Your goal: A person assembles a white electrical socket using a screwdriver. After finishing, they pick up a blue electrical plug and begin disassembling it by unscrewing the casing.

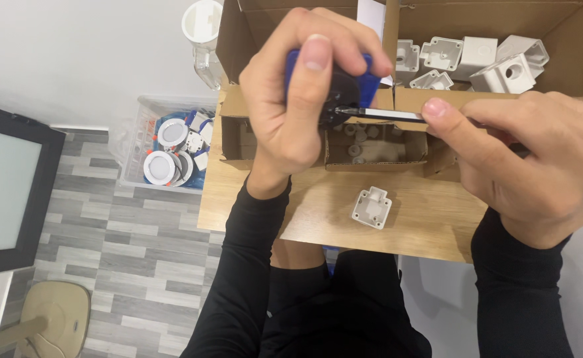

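My left hand (301, 93) is raised close to the camera, wrapped around a blue and black power screwdriver (344, 89) with its metal bit (387, 114) pointing right. My right hand (530, 162) pinches the tip end of that bit between thumb and fingers. Below the hands, a white plastic box part (371, 207) lies on the wooden table (318, 212). A small open cardboard box (377, 149) holding several small white pieces sits under the bit.
A large cardboard box (563, 40) at the back right holds several white plastic housings (503, 63). A clear bin (142, 142) with round white lamp fittings stands on the floor at left. A dark framed panel (6, 192) and a beige stool (56, 315) are lower left.
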